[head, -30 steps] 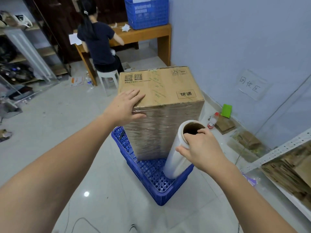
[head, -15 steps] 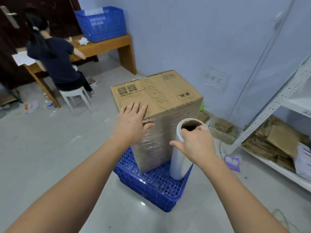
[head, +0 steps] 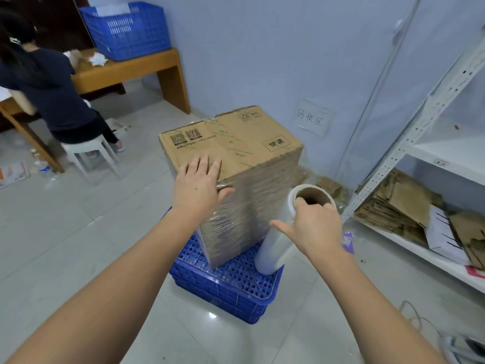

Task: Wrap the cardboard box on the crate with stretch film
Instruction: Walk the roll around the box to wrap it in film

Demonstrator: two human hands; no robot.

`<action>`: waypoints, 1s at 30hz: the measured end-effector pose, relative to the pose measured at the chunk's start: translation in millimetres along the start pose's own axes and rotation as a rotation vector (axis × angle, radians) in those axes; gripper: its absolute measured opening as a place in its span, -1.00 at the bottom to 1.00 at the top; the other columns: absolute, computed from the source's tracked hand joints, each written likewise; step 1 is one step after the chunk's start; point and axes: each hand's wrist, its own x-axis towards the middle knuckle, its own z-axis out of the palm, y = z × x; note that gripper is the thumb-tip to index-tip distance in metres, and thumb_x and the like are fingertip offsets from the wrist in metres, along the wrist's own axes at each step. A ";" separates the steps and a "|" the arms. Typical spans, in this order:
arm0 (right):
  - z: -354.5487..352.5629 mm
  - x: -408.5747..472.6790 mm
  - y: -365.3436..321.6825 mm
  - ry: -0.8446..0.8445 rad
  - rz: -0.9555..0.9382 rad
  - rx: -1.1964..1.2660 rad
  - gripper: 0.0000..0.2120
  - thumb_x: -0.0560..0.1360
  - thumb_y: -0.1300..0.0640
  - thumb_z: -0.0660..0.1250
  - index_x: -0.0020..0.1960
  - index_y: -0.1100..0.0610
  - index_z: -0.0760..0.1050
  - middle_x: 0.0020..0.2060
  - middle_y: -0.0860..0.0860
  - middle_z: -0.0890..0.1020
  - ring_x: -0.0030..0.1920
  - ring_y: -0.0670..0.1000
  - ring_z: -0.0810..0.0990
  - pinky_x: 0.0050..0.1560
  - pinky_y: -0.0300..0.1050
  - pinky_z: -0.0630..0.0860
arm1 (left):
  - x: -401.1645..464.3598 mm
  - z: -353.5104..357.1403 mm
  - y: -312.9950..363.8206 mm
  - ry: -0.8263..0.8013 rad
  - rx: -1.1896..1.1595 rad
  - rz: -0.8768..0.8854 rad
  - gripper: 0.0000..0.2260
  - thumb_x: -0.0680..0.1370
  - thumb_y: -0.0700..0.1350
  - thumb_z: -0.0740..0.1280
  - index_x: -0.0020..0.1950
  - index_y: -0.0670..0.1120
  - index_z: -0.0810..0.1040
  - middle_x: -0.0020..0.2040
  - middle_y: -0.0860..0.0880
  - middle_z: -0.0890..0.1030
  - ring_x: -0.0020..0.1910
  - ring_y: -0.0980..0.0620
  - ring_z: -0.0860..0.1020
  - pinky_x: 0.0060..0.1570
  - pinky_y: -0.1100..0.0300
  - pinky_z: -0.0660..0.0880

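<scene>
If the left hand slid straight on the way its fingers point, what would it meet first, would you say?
Probably nothing soon: the left hand lies flat on the box, fingers pointing across its bare top toward the printed codes; beyond the far edge, depth is unclear.

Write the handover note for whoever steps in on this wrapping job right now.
Left hand: open, flat on the near top edge of the cardboard box, steadying it.
Right hand: grips the top of the stretch film roll, fingers hooked into its core.
Box stands upright on the blue crate; the roll's lower end is at the crate's right corner.
Done: both visible sides are filmed.
Left: the top is bare; the far sides cannot be seen.
</scene>
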 end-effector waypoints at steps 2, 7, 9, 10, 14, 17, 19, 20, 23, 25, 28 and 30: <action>-1.6 2.1 1.0 0.014 0.000 -0.005 -0.39 0.39 -0.53 0.16 -0.25 0.05 0.22 -0.50 -0.05 0.39 -0.38 0.06 0.38 -0.25 -0.05 0.32 | 0.6 -0.7 0.3 -0.015 -0.007 0.003 -0.18 0.57 0.48 -0.04 0.68 0.01 0.09 0.66 -0.15 0.18 0.63 -0.17 0.15 0.58 -0.13 0.08; -0.2 -6.1 13.2 0.141 -0.162 0.100 -0.50 0.39 -0.30 0.40 -0.28 0.05 0.25 -0.50 -0.03 0.36 -0.31 0.13 0.40 -0.31 -0.09 0.17 | 4.7 -8.1 3.1 -0.061 0.003 0.002 -0.19 0.57 0.47 0.00 0.68 -0.02 0.09 0.64 -0.20 0.19 0.62 -0.21 0.17 0.58 -0.13 0.11; -0.5 -11.6 14.3 0.171 -0.269 0.114 -0.47 0.30 -0.25 0.48 -0.33 0.03 0.19 -0.54 -0.04 0.34 -0.36 0.13 0.39 -0.36 -0.14 0.16 | 5.8 -11.1 9.6 -0.086 0.008 0.001 -0.19 0.58 0.46 0.00 0.68 -0.02 0.06 0.65 -0.20 0.16 0.62 -0.22 0.16 0.58 -0.13 0.11; -3.3 -14.8 13.2 0.165 -0.322 0.116 -0.45 0.25 -0.23 0.51 -0.35 0.02 0.16 -0.56 -0.06 0.29 -0.39 0.12 0.38 -0.38 -0.17 0.13 | 5.6 -11.7 12.4 -0.092 0.013 -0.002 -0.20 0.58 0.45 0.01 0.68 -0.02 0.06 0.65 -0.19 0.16 0.62 -0.21 0.16 0.58 -0.13 0.11; -11.0 -28.8 5.1 0.130 -0.565 0.106 -0.42 0.14 -0.15 0.56 -0.37 0.00 0.13 -0.57 -0.15 0.13 -0.45 0.04 0.27 -0.39 -0.23 0.12 | 1.6 -12.5 15.9 -0.081 0.015 -0.026 -0.21 0.59 0.45 0.00 0.68 -0.01 0.05 0.65 -0.18 0.17 0.61 -0.21 0.17 0.57 -0.14 0.13; -8.1 -34.0 4.2 0.082 -0.691 0.135 -0.45 0.17 -0.19 0.55 -0.37 -0.04 0.16 -0.53 -0.17 0.20 -0.40 0.00 0.30 -0.35 -0.21 0.23 | -0.6 -13.1 19.1 -0.088 0.015 -0.023 -0.21 0.60 0.45 -0.01 0.68 0.00 0.03 0.66 -0.17 0.14 0.63 -0.20 0.14 0.59 -0.13 0.09; -9.7 -33.6 2.3 0.037 -0.745 0.138 -0.45 0.18 -0.22 0.54 -0.36 -0.05 0.16 -0.52 -0.18 0.23 -0.36 -0.03 0.32 -0.33 -0.22 0.23 | -0.8 -13.5 21.7 -0.086 0.019 -0.022 -0.22 0.60 0.44 0.00 0.68 0.00 0.03 0.66 -0.17 0.14 0.63 -0.19 0.13 0.59 -0.13 0.08; -9.9 -33.2 0.8 0.024 -0.757 0.143 -0.44 0.17 -0.22 0.55 -0.35 -0.05 0.16 -0.52 -0.17 0.23 -0.36 -0.03 0.32 -0.32 -0.22 0.22 | -0.7 -13.4 22.2 -0.083 0.016 -0.022 -0.22 0.60 0.44 0.01 0.68 0.00 0.03 0.66 -0.17 0.14 0.63 -0.19 0.13 0.59 -0.13 0.08; -16.4 -32.7 -3.0 0.009 -0.747 0.143 -0.43 0.17 -0.20 0.57 -0.32 -0.04 0.16 -0.50 -0.15 0.24 -0.36 -0.01 0.35 -0.29 -0.22 0.23 | -1.9 -14.0 21.7 -0.088 0.007 -0.029 -0.22 0.60 0.44 0.02 0.68 0.00 0.05 0.66 -0.17 0.15 0.63 -0.19 0.14 0.59 -0.12 0.08; -22.0 -37.8 -3.6 -0.020 -0.707 0.144 -0.54 0.32 -0.17 0.49 -0.23 -0.03 0.21 -0.41 -0.12 0.34 -0.22 0.03 0.42 -0.21 -0.15 0.26 | -2.6 -13.8 20.8 -0.087 0.005 -0.032 -0.21 0.60 0.45 0.02 0.68 0.00 0.05 0.66 -0.17 0.15 0.63 -0.19 0.14 0.59 -0.12 0.08; -26.3 -50.2 -7.3 -0.072 -0.589 0.030 -0.66 0.47 -0.05 0.36 -0.10 0.01 0.18 -0.30 -0.07 0.43 -0.23 0.03 0.40 -0.04 -0.08 0.34 | -2.0 -13.0 16.7 -0.076 0.008 -0.018 -0.21 0.59 0.46 0.01 0.68 0.00 0.07 0.65 -0.17 0.18 0.62 -0.19 0.17 0.59 -0.12 0.12; -27.2 -57.6 -14.4 -0.009 -0.489 -0.030 -0.62 0.44 -0.02 0.40 -0.09 0.02 0.17 -0.33 -0.04 0.50 -0.31 0.04 0.34 -0.03 -0.03 0.39 | -1.7 -13.0 13.1 -0.082 0.006 -0.009 -0.20 0.58 0.47 0.01 0.68 0.00 0.06 0.65 -0.16 0.17 0.62 -0.18 0.16 0.58 -0.11 0.13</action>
